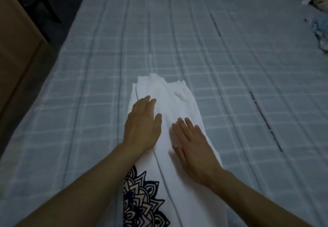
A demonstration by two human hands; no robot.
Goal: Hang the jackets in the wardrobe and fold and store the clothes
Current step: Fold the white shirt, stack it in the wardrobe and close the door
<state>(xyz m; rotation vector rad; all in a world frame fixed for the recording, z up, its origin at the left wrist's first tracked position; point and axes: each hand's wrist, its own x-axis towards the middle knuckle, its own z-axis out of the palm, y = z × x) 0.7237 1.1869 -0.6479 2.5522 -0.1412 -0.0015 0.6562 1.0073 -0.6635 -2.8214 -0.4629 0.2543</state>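
Fingers (pixel 147 102) of both hands lie straight, pressing flat a white garment (pixel 179 102) folded lengthwise on the bed (pixel 230 58); cross-folds, storing, and far-right clothes (pixel 319 30) remain, judging by this.

A white garment (pixel 170 138) with a dark mandala print (pixel 140 200) lies lengthwise on the checked bed (pixel 230 58), the left hand (pixel 142 125) and right hand (pixel 191 148) pressed flat on it, fingers straight.

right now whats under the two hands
Both the left hand and right hand rest flat on the white garment, which lies on the checked bedspread. The fabric beneath their palms is hidden.
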